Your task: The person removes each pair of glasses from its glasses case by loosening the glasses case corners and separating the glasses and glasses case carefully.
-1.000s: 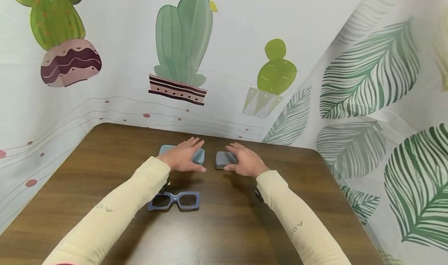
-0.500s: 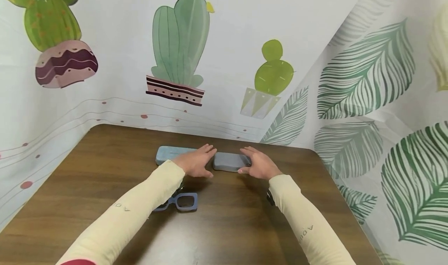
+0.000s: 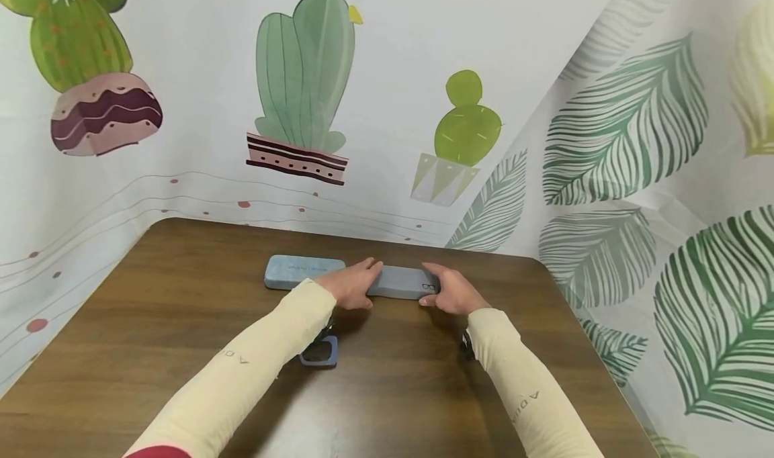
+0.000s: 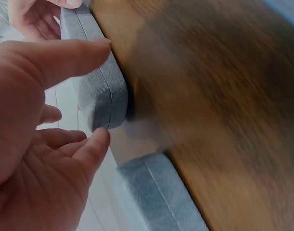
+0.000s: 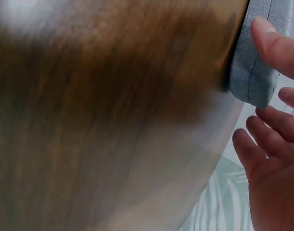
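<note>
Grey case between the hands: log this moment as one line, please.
left hand: grips left end of grey case | right hand: grips right end | blue case: apart, left | glasses: near, partly hidden

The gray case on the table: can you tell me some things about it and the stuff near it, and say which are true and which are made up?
1. Both hands are at the ends of the gray case. True: the left hand is at one end and the right hand at the other.
2. The blue case sits on top of the gray one. False: it lies on the table, beside it to the left.
3. The glasses are on the person's face. False: they lie on the table, partly hidden under the left sleeve.
4. The gray case has a small glasses picture on it. True.
</note>
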Action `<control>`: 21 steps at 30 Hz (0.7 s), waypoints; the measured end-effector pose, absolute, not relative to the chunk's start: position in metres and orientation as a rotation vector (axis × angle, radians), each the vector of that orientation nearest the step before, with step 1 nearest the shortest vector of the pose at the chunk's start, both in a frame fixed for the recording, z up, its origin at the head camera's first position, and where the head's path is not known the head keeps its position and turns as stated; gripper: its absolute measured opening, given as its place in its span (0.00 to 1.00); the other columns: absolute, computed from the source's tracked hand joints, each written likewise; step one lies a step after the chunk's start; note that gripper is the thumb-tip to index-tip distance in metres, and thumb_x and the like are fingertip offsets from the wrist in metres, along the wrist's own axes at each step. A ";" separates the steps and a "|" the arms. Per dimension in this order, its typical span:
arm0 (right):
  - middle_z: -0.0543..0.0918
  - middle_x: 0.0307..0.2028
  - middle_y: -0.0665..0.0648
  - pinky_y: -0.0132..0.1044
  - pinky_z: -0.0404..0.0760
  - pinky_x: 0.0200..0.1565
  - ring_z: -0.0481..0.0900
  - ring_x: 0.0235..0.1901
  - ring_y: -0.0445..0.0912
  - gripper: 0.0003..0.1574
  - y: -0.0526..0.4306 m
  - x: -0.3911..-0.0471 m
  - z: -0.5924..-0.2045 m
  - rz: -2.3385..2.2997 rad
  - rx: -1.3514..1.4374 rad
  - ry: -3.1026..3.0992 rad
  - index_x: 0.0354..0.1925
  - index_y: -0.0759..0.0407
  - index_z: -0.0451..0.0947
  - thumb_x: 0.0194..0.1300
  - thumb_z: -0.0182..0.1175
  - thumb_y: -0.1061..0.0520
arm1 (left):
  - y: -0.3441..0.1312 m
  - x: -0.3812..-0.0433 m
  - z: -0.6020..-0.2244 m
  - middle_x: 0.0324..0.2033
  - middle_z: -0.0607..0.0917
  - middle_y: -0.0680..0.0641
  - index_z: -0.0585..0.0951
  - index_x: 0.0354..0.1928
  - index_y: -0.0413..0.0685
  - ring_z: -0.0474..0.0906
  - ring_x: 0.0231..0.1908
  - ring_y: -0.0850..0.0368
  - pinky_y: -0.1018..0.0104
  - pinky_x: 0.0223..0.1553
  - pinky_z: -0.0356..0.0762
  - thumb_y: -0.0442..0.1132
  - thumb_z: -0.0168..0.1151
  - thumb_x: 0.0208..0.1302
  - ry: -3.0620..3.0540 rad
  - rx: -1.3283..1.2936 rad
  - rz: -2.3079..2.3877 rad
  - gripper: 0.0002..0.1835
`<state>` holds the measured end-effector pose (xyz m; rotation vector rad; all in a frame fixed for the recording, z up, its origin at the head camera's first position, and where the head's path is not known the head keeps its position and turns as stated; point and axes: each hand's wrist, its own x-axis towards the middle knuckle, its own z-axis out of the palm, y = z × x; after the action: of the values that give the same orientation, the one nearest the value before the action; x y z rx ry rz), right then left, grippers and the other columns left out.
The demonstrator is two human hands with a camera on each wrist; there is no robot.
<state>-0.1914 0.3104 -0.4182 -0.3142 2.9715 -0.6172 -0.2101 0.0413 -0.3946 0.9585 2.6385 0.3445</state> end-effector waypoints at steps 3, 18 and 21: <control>0.77 0.70 0.66 0.54 0.75 0.68 0.77 0.67 0.58 0.46 0.310 -0.192 -0.422 -0.654 -0.320 2.983 0.73 0.63 0.70 0.61 0.76 0.56 | 0.045 -0.210 -0.397 0.82 0.53 0.33 0.53 0.82 0.40 0.64 0.77 0.40 0.50 0.75 0.67 0.42 0.68 0.71 2.642 0.926 0.315 0.46; 0.84 0.62 0.65 0.51 0.78 0.65 0.82 0.60 0.55 0.40 0.312 -0.199 -0.427 -0.746 -0.303 2.991 0.67 0.63 0.78 0.57 0.77 0.61 | 0.055 -0.213 -0.412 0.78 0.60 0.31 0.54 0.81 0.36 0.76 0.68 0.37 0.50 0.66 0.77 0.40 0.66 0.72 2.720 0.831 0.380 0.44; 0.84 0.62 0.65 0.51 0.78 0.65 0.82 0.59 0.54 0.40 0.313 -0.200 -0.427 -0.776 -0.297 2.977 0.67 0.63 0.78 0.56 0.77 0.62 | 0.058 -0.214 -0.415 0.77 0.63 0.31 0.57 0.80 0.35 0.75 0.69 0.38 0.50 0.67 0.76 0.41 0.68 0.71 2.747 0.828 0.435 0.43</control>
<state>-0.2003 0.3127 -0.4273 -0.2974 2.9772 -0.7760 -0.2145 0.0577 -0.4154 0.8275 2.7472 0.4350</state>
